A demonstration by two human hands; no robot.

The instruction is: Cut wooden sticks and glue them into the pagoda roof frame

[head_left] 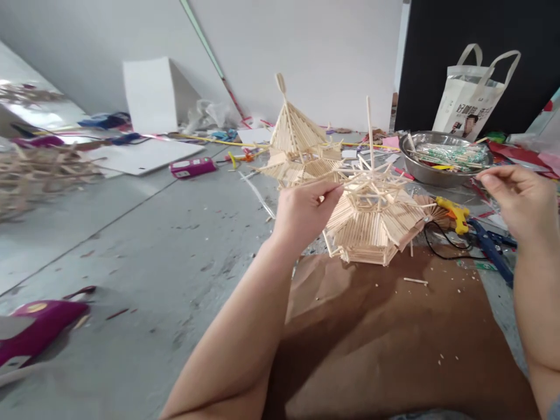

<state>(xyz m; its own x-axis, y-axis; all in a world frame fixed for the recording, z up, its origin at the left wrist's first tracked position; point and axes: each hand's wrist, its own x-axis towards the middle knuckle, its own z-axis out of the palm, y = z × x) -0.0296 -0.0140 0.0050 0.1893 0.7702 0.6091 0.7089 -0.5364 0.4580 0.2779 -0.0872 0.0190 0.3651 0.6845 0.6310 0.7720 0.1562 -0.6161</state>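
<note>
One stick model [363, 230] stands at the brown paper's [406, 338] far edge. Left hand [306, 210], beside it, and right hand [522, 201], near the metal bowl [431, 175], have fingertips pressed together; pinched contents cannot be determined.

I am going bare-handed, my left hand [308, 210] and right hand [527, 198] both showing rounded knuckles. Below the left hand, my bare left forearm [245, 309] is broadening from a slimmer wrist toward the elbow, where a fold is creasing it. Below the right hand, my bare right forearm [531, 297] is widening too. Farther down that arm, a scrap of grey-blue sleeve [555, 407] is showing. Low between both hands, a sliver of greyish cloth [437, 416] is peeking in, its garment unclear.
</note>
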